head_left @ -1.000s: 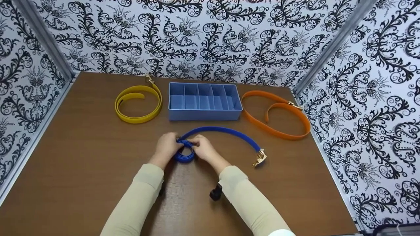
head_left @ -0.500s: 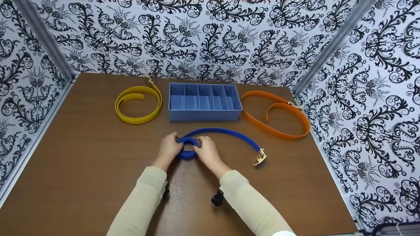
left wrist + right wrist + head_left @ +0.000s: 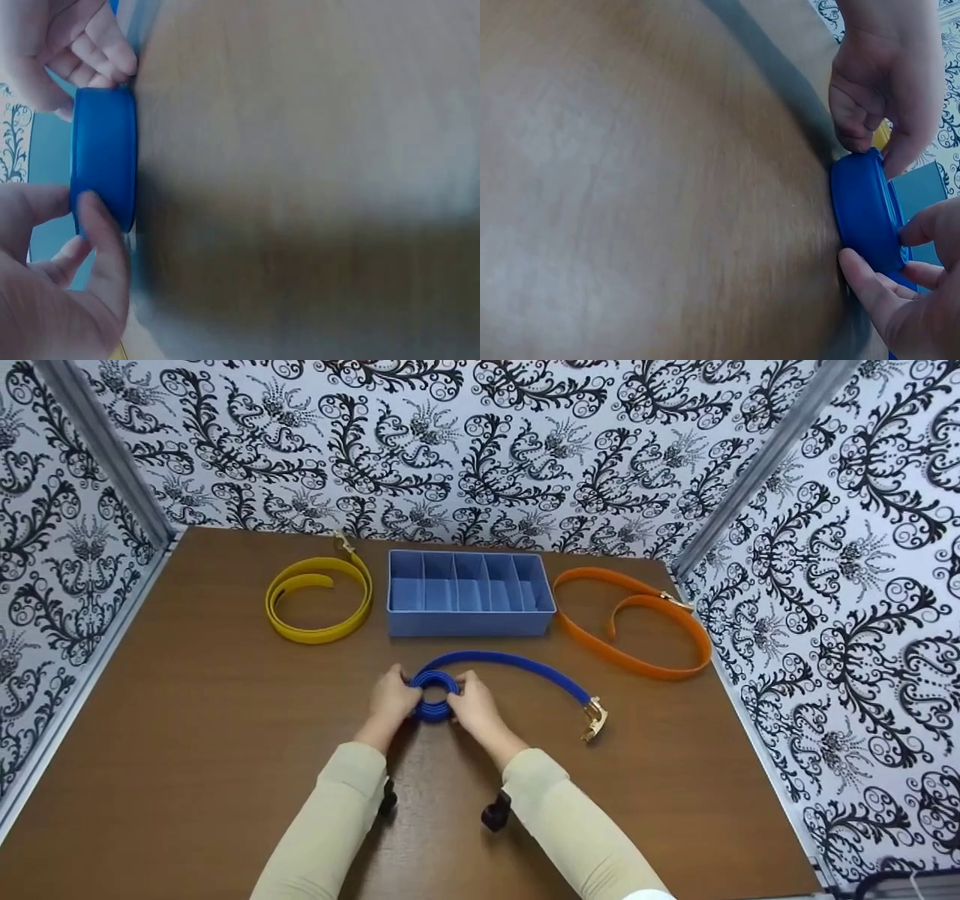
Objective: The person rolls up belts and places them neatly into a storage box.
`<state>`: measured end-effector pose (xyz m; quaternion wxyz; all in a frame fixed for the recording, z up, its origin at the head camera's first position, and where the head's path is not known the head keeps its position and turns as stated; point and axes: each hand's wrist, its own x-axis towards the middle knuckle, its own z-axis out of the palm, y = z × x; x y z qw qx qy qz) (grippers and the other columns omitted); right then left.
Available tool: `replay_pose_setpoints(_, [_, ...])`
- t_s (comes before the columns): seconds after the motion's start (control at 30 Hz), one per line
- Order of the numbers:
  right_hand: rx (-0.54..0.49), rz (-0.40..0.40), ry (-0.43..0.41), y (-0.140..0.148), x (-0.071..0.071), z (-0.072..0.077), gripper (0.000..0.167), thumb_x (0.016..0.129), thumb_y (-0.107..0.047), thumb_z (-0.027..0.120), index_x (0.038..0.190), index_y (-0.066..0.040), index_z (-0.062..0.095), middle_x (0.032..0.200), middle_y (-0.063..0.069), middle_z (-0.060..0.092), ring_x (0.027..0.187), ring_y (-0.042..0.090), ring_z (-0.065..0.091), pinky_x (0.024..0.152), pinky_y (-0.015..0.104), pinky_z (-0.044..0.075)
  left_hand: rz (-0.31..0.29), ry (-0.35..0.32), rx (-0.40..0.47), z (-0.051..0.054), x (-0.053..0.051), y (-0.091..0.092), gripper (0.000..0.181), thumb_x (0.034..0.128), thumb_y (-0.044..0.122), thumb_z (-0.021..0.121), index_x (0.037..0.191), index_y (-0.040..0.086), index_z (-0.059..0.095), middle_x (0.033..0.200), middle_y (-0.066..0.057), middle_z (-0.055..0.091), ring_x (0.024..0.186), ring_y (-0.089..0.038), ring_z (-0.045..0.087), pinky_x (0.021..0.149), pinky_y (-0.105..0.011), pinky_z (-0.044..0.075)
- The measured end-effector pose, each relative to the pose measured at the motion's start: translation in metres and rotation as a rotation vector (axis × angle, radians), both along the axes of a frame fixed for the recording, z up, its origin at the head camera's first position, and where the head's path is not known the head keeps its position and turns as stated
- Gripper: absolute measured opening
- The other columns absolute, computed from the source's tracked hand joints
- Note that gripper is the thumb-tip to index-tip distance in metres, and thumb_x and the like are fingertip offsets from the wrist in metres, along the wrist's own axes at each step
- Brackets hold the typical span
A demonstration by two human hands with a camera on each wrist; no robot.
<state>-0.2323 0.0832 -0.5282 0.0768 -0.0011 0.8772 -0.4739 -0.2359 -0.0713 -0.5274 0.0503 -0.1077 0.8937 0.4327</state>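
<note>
Two grips at once, with the left hand (image 3: 393,697) clamped on the left side of the coiled blue belt (image 3: 433,714) and the right hand (image 3: 475,703) clamped on its right side. In both wrist views, thumb against the outer band and a finger over the upper edge at each side. Down at the tabletop (image 3: 187,735), wound in several turns about a round gap facing up. From the far side of the coil, out in an arc past the right hand to a gold buckle (image 3: 597,720), well apart from the fingers. Farther back, a blue-grey tray (image 3: 471,624) with five compartments. Left of it, apart, a yellow belt (image 3: 319,637) in a loose loop; close by its right end, an orange belt (image 3: 631,661) in wider loops. Behind everything, patterned walls (image 3: 450,457).
</note>
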Motion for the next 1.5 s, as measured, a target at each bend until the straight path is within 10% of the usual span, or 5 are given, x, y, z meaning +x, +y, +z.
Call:
replay_pose_setpoints(0.37, [0.033, 0.064, -0.049, 0.002, -0.01, 0.009, 0.025, 0.093, 0.0, 0.055, 0.118, -0.002, 0.06, 0.113, 0.016, 0.061, 0.069, 0.021, 0.061, 0.053, 0.031, 0.054, -0.115, 0.038, 0.035, 0.004, -0.008, -0.003, 0.052, 0.077, 0.002, 0.071, 0.128, 0.0, 0.06, 0.122, -0.022, 0.06, 0.104, -0.035, 0.06, 0.086, -0.044, 0.051])
replay_pose_setpoints(0.7, [0.326, 0.204, 0.176, 0.003, -0.019, 0.007, 0.032, 0.093, 0.003, 0.056, 0.118, -0.009, 0.072, 0.114, 0.013, 0.065, 0.113, 0.03, 0.057, 0.099, 0.04, 0.043, -0.169, 0.073, 0.004, 0.01, -0.015, 0.005, 0.03, 0.0836, 0.005, 0.075, 0.112, -0.002, 0.069, 0.101, -0.017, 0.071, 0.094, -0.031, 0.066, 0.083, -0.04, 0.053])
replay_pose_setpoints(1.07, [0.224, 0.085, 0.179, 0.018, -0.021, 0.0, 0.02, 0.089, -0.013, 0.072, 0.104, 0.0, 0.07, 0.1, 0.011, 0.07, 0.096, 0.025, 0.064, 0.086, 0.037, 0.05, -0.105, 0.095, 0.103, 0.0, -0.014, 0.007, 0.021, 0.0839, 0.002, 0.074, 0.103, -0.004, 0.069, 0.098, -0.017, 0.069, 0.094, -0.031, 0.064, 0.083, -0.041, 0.051])
replay_pose_setpoints(1.5, [0.058, 0.008, -0.11, 0.019, 0.006, 0.011, 0.04, 0.09, -0.015, 0.066, 0.124, 0.003, 0.058, 0.096, 0.011, 0.068, 0.05, 0.018, 0.061, 0.045, 0.03, 0.052, -0.127, 0.101, -0.018, 0.002, -0.007, 0.013, 0.024, 0.0869, 0.005, 0.07, 0.109, -0.001, 0.064, 0.102, -0.018, 0.065, 0.096, -0.033, 0.061, 0.084, -0.044, 0.049])
